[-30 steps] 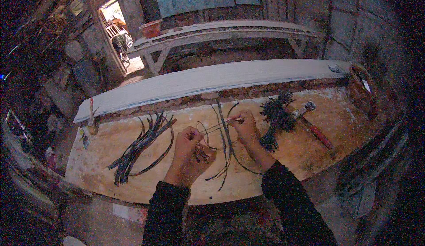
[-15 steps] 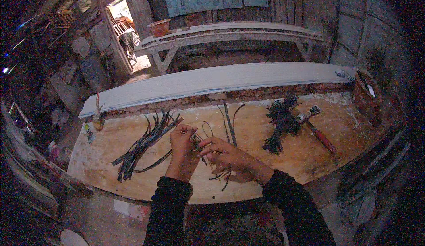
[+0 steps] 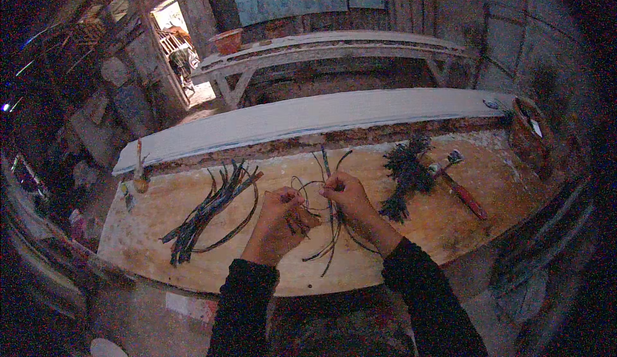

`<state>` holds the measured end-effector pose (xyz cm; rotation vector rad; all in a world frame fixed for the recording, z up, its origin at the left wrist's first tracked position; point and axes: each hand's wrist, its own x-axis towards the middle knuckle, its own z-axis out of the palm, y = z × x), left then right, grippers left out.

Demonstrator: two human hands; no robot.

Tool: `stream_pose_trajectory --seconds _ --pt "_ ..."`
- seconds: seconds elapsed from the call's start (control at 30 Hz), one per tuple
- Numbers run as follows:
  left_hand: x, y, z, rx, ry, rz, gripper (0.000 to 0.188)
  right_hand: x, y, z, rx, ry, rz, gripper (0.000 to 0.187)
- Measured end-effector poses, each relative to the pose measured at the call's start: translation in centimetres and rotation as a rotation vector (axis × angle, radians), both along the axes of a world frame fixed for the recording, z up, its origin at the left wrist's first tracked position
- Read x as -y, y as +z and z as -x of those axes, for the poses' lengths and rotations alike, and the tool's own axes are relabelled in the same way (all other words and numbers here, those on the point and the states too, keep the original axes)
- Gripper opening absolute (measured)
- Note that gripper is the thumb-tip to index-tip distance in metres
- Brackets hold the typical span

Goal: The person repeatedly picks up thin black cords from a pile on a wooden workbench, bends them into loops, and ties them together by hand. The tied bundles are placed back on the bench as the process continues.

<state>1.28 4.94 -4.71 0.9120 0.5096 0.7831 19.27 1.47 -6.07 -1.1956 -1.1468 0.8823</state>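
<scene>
My left hand (image 3: 281, 215) is closed with fingers curled on several thin dark strips (image 3: 302, 219), whose ends poke out below the fingers. From it a thin looped strand (image 3: 307, 183) runs across to my right hand (image 3: 352, 204), where thumb and forefinger pinch it. The strand's material is hard to make out. Loose dark strips (image 3: 329, 248) lie on the wooden board (image 3: 398, 260) beneath and beside the right hand. To the left of my hands rests a larger bundle of long dark strips (image 3: 205, 219). On the right lies a shaggy dark bundle (image 3: 408, 174) of short, knotted-looking pieces.
A red-handled metal tool (image 3: 468, 201) lies beside the shaggy bundle. At the right edge stands a brown container (image 3: 530, 135). A small brush-like object (image 3: 139, 180) is at the far left. Behind the board runs a long pale plank (image 3: 308, 116); farther back, a bench (image 3: 340, 52) holds an orange-brown basin (image 3: 227, 41).
My right hand has moved up and to the right, away from the left hand, drawing the strand out into a wider loop. My left hand has lowered slightly.
</scene>
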Motion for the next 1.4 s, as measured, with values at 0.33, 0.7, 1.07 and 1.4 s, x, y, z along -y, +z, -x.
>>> stream_pose_trajectory --seconds 0.33,0.7,1.07,1.4 --pt "2.4 -0.1 -1.3 0.098 -0.333 -0.051 0.01 -2.7 -3.6 -1.7 0.131 -0.268 -0.119 0.016" --pt "3.3 0.1 -1.1 -0.067 -0.386 0.026 0.017 -2.4 -2.8 -0.4 0.193 -0.331 -0.097 0.015" --pt "1.2 0.0 -0.1 -0.22 -0.145 -0.154 0.016 -3.8 -4.2 -1.9 0.306 -0.514 -0.191 0.015" --pt "1.2 1.9 -0.6 -0.1 0.377 -0.047 0.014 -2.5 -3.3 -1.2 0.194 -0.284 -0.14 0.017"
